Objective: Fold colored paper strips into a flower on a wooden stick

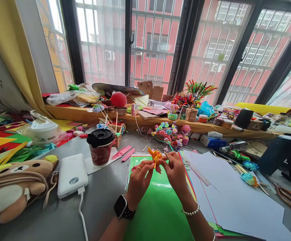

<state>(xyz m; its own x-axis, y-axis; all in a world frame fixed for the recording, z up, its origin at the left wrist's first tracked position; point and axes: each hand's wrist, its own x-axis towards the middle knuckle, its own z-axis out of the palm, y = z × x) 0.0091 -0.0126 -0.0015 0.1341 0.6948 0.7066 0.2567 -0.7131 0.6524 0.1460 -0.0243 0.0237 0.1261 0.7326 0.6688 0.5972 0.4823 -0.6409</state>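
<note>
An orange paper flower (155, 156) with pointed petals is held up between my two hands, with some pink paper showing beneath it. My left hand (139, 180) pinches its lower left side between thumb and fingers. On the other side, my right hand (177, 172) presses its thumb and fingertips against the flower. A thin tan stick (169, 158) shows between the fingers of that same hand; its lower end is hidden. Under both hands lies a glossy green sheet (158, 207). Folded pink paper strips (121, 152) lie just beyond my left hand.
Left of the green sheet stand a lidded dark red cup (100, 152), a white power bank (72, 174) with its cable, and a plush bear (17, 187). White paper (236, 190) with a ruler (199, 174) lies right. Crocheted flowers (164, 132) and a crowded sill stand behind.
</note>
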